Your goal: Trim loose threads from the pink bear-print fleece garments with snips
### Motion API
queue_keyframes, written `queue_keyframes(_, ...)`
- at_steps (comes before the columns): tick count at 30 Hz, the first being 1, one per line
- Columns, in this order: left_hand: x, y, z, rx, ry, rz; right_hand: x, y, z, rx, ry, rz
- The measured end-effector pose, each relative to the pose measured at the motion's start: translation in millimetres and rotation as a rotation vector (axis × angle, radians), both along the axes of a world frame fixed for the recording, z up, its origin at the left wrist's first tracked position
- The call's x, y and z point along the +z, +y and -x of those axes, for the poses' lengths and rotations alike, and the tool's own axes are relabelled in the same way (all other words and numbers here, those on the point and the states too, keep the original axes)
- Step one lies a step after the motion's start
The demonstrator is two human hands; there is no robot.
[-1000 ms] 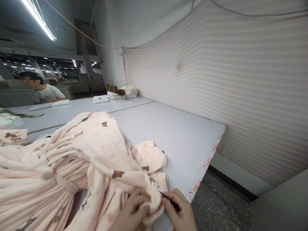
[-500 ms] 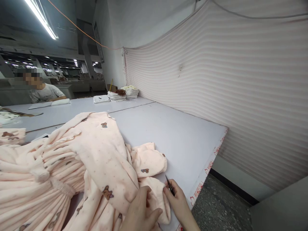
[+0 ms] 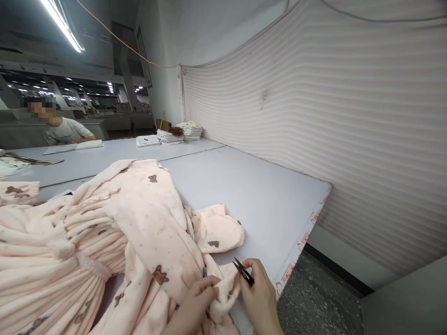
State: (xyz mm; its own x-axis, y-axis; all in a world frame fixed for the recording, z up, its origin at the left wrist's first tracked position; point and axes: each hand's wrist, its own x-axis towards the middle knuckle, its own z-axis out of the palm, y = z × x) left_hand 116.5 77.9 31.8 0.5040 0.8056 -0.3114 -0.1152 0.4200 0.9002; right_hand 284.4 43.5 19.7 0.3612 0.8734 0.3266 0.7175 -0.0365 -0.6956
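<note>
At the near edge of the worktop point(image 3: 251, 195), close to its near right corner, a bunched fold of a pink fleece garment point(image 3: 146, 218) is pinched by the left hand point(image 3: 193, 304), whose fingers are curled together over the cloth. Just beside it, the right hand point(image 3: 260, 302) is closed around a pair of dark thread snips point(image 3: 243, 271), which are gripped between thumb and fingers with the blades pointed up and away, toward the held fold. The tips of the blades are seen just beside the edge of the cloth; whether they touch it cannot be told.

The garment, printed with small brown bears, is spread from the near edge across the left half of the worktop, with gathered pleats at the left and a rounded flap lying towards the middle. The right half of the surface is bare up to its red-marked edge.

At the far edge, stacks of folded cloth point(image 3: 179, 132) are set against a striped fabric backdrop point(image 3: 349, 139). At the far left, a co-worker point(image 3: 59, 130) in a pale shirt is seated behind the same surface.
</note>
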Motion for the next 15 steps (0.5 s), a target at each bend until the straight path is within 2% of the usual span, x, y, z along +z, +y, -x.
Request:
queue_keyframes(7,10.6,6,6,-0.001,-0.299,0.167,10.4,-18,4,0.277,0.055,0.04)
queue_keyframes(11,16.8,4,7,-0.004,-0.435,0.262,10.5,-23,11,0.301,-0.036,-0.013)
queue_keyframes(15,19.4,4,10,-0.019,-0.454,0.285,12.4,-19,10,0.323,0.022,0.005)
